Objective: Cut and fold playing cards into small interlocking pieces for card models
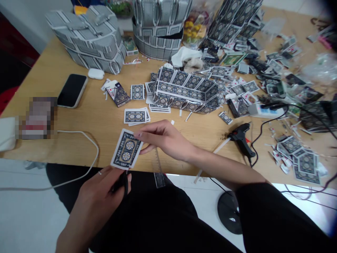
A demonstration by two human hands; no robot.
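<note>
My right hand (167, 138) pinches a playing card (127, 149) near its upper right corner, the dark patterned back facing up. Below it, my left hand (102, 193) is closed around black-handled scissors (125, 182). The scissors' blades meet the card's lower edge, mostly hidden by card and fingers. Beyond the hands lies a small stack of cards (135, 116). Behind that stands a long open box (184, 93) built from folded cards. More loose cards (137, 92) and an opened card pack (119, 94) lie to its left.
A hot glue gun (240, 138) with its cord lies at the right, near a power strip (265, 110). Card scraps (302, 158) cover the right side. Card-made baskets (89, 42) stand at the back. A phone (73, 90) and a white cable (96, 147) are at the left.
</note>
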